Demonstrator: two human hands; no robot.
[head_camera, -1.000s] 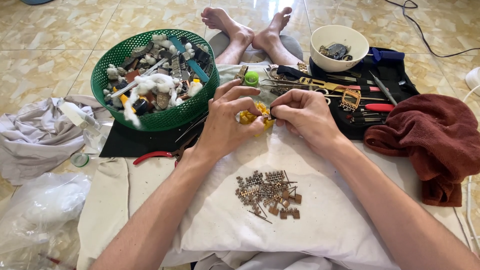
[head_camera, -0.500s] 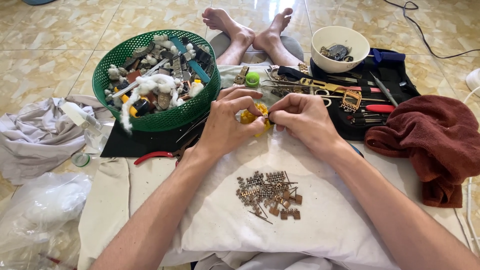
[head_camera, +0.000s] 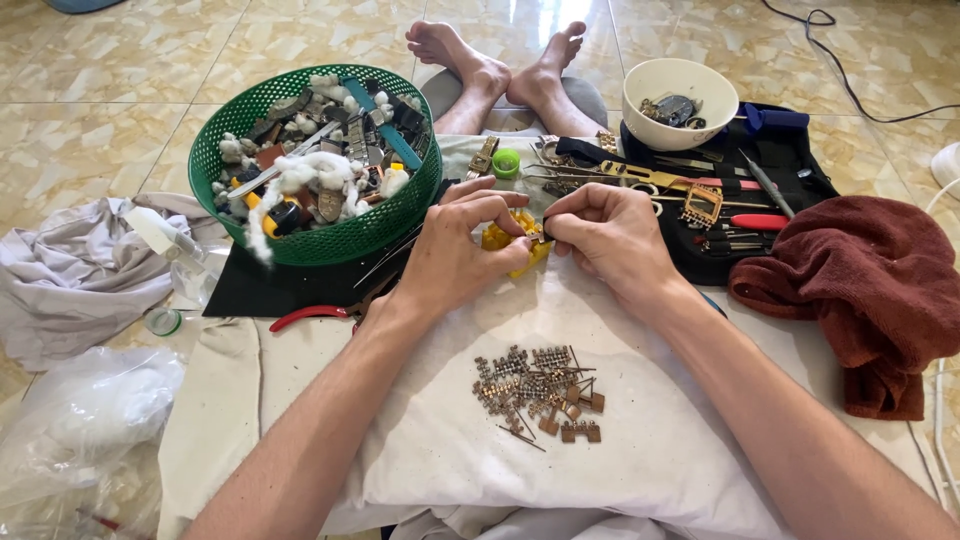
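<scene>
On the white cushion (head_camera: 600, 440) in the head view, both hands meet over a small yellow tool (head_camera: 512, 245): the left hand (head_camera: 455, 255) is clenched around its body, while the right hand (head_camera: 610, 235) pinches something tiny at its near end, too small to identify. Below the wrists lies a loose pile of brown metal links and pins (head_camera: 540, 392), so a fair amount seems already taken apart, though how much remains cannot be judged. Open room is tight ahead: the green basket (head_camera: 260, 245) of mixed parts sits just beyond the left hand, the dark tool roll (head_camera: 800, 180) and white bowl (head_camera: 680, 100) just beyond the right, and a dark red towel (head_camera: 860, 290) crowds the right edge. Free cushion lies toward the person, around the pile.
</scene>
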